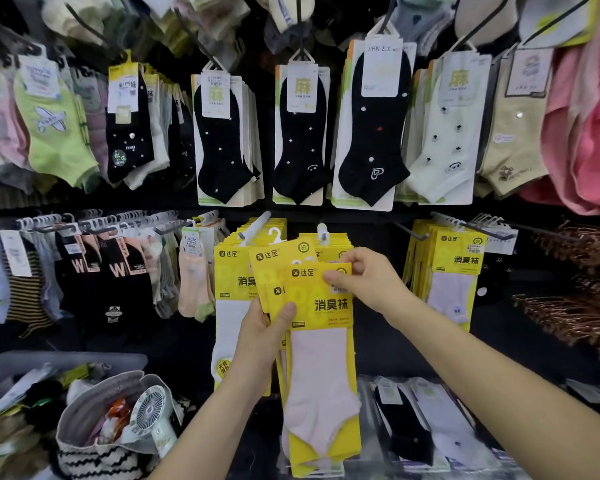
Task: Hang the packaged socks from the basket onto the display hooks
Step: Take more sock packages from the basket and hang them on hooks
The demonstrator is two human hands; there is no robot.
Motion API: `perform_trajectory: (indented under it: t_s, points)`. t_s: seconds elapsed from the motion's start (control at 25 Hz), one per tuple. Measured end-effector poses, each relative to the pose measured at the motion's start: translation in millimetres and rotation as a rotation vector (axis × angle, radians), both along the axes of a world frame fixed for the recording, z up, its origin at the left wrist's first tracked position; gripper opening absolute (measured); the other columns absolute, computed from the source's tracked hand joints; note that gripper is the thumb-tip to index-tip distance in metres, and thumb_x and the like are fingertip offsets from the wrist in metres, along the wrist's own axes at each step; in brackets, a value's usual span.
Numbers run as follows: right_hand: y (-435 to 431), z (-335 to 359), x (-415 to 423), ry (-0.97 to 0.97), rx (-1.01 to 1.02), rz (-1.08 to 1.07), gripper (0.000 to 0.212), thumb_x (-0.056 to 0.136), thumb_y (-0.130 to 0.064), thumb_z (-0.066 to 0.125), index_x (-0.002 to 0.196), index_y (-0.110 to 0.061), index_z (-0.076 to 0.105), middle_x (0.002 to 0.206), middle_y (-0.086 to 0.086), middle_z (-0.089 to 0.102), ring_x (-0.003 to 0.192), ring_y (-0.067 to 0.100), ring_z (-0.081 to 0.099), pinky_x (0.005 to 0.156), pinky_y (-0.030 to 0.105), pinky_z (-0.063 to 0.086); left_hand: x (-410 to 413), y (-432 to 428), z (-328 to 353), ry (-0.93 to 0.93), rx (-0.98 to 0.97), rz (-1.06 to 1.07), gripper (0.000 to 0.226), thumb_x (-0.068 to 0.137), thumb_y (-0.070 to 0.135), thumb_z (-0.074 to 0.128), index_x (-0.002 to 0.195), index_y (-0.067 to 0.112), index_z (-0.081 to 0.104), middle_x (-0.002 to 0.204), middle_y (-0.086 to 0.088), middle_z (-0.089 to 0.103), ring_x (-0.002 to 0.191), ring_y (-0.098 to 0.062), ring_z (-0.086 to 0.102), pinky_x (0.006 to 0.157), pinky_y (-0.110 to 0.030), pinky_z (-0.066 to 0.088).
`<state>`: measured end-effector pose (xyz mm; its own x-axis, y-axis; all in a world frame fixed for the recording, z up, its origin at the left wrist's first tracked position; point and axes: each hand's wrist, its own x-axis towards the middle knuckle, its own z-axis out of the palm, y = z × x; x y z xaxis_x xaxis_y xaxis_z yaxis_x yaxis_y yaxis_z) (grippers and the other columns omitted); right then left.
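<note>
My left hand [264, 334] grips a small stack of yellow-carded sock packs [321, 368] from the left side, thumb across the front card. My right hand [364, 275] pinches the top right corner of the front pack, which shows a pale pink sock. The packs' white hanger hooks [276, 235] stick up just below two white-tipped display hooks [321, 232] that carry more of the same yellow packs [231, 271]. A grey basket [0, 367] with loose sock packs sits at the lower left.
Black and cream sock packs [302, 133] hang on the upper row. Another yellow stack [454, 268] hangs at right, with copper hangers [575, 306] beyond. A striped bag with a white hand fan [149, 410] stands at lower left. Flat sock packs [423, 420] lie at lower right.
</note>
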<state>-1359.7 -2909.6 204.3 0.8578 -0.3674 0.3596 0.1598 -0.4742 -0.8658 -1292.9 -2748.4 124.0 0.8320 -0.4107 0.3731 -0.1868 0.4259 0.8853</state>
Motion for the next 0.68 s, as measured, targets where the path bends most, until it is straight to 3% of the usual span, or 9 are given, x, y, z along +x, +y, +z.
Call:
perform_trajectory:
  t_s: [0.12,0.24,0.4,0.48,0.6,0.68]
  points:
    - [-2,5,-4,0.008,-0.151,0.043,0.006,0.083,-0.027,0.068,0.079,-0.026,0.064,0.09,-0.002,0.069,0.083,0.01,0.065,0.073,0.024,0.053,3,-3,-4,-0.03,0.054,0.111,0.019,0.087,0.017,0.062,0.105,0.024,0.058,0.108,0.001,0.07,0.102,-0.019,0.066,0.085,-0.04,0.053]
    - [-2,10,-4,0.023,-0.286,0.049,0.009,0.088,-0.026,0.062,0.082,-0.025,0.068,0.086,-0.002,0.068,0.08,0.009,0.06,0.073,0.023,0.05,4,-5,-6,-0.088,0.092,0.14,0.019,0.087,0.013,0.062,0.1,0.027,0.059,0.103,0.004,0.07,0.097,-0.014,0.067,0.078,-0.03,0.054]
    - [-5,10,2,0.003,-0.309,-0.003,0.011,0.091,-0.021,0.058,0.081,-0.022,0.062,0.079,-0.009,0.06,0.074,0.006,0.054,0.065,0.017,0.045,5,-4,-9,-0.084,0.099,0.115,0.019,0.086,0.013,0.063,0.099,0.027,0.061,0.095,0.011,0.073,0.09,-0.007,0.068,0.068,-0.018,0.053]
    - [-4,7,6,0.036,-0.338,-0.043,0.012,0.095,-0.022,0.05,0.088,-0.018,0.059,0.081,-0.008,0.058,0.076,0.01,0.054,0.067,0.022,0.046,5,-5,-11,-0.075,0.115,0.114,0.017,0.088,0.015,0.062,0.1,0.026,0.061,0.095,0.01,0.073,0.091,-0.008,0.068,0.069,-0.019,0.053]
    - [-5,10,15,0.025,-0.346,-0.115,0.013,0.096,-0.019,0.045,0.09,-0.014,0.056,0.083,-0.008,0.057,0.085,0.018,0.058,0.073,0.03,0.048,7,-4,-10,-0.044,0.105,0.17,0.008,0.092,0.019,0.056,0.097,0.024,0.06,0.099,0.003,0.071,0.093,-0.016,0.068,0.077,-0.03,0.054]
    - [-10,22,23,-0.015,-0.34,-0.191,0.014,0.095,-0.018,0.046,0.088,-0.012,0.056,0.083,-0.006,0.058,0.08,0.017,0.057,0.07,0.03,0.046,9,4,-8,-0.016,0.059,0.221,0.008,0.094,0.019,0.052,0.095,0.022,0.059,0.096,0.001,0.071,0.089,-0.018,0.067,0.073,-0.031,0.054]
